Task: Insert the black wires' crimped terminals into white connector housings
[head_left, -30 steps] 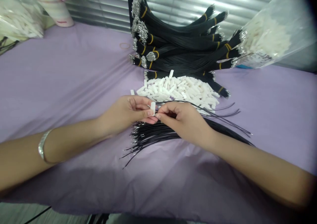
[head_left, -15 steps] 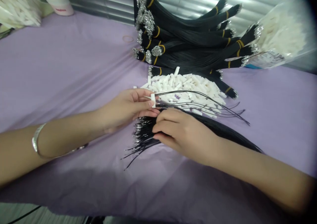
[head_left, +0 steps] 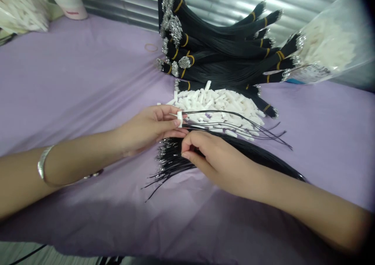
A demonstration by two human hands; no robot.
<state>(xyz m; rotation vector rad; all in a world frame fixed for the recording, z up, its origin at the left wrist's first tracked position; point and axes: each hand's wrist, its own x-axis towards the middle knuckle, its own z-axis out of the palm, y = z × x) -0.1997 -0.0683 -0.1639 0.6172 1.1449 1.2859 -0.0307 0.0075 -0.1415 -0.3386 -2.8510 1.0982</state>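
Far left, top corner: clear bag of white parts (head_left: 20, 11) and the base of a pink-striped mug (head_left: 68, 3), both on the purple tablecloth (head_left: 73, 81). I see a silver bracelet (head_left: 43, 164) on the left wrist. Left hand (head_left: 146, 128) lies low over the cloth, thumb and fingers pinching a small white connector housing (head_left: 179, 118); thin black wires (head_left: 240, 122) already seated in it trail off to the right over the pile. A loose rubber band (head_left: 151, 47) sits on the cloth up behind it. Just below the housing, the loose black wire bundle (head_left: 172, 159) lies flat, metal terminals toward the left. Right hand (head_left: 216, 159) rests on that bundle, fingers curled, thumb and forefinger closed at the wires near the terminal end; I cannot tell whether one wire is actually pinched. Behind the hands, touching the trailing wires: heap of white connector housings (head_left: 222, 101). Further back, stacked black wire bundles (head_left: 222, 58) tied with yellow bands. Far right: another clear bag of white parts (head_left: 331, 46).
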